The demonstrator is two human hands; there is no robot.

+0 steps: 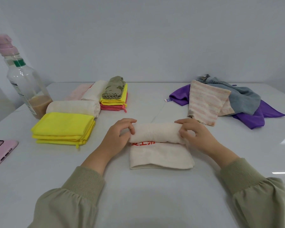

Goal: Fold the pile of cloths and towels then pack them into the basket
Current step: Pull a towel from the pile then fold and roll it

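A cream towel [160, 156] with red lettering lies in front of me on the white table [138, 195], its far end rolled into a tube. My left hand [120, 135] grips the roll's left end, fingers curled over it. My right hand [193, 134] grips the right end the same way. At the back right lies an unfolded pile: a pink striped cloth [206, 102], a grey cloth [243, 99] and a purple cloth [260, 117]. No basket is in view.
Folded yellow cloths [62, 127] sit at the left, with a rolled cream towel [72, 106] behind them. Further back stand a yellow and pink stack [113, 102] topped by an olive cloth [113, 88], and more rolls. A pump bottle [25, 81] and a pink phone [0, 152] occupy the left edge.
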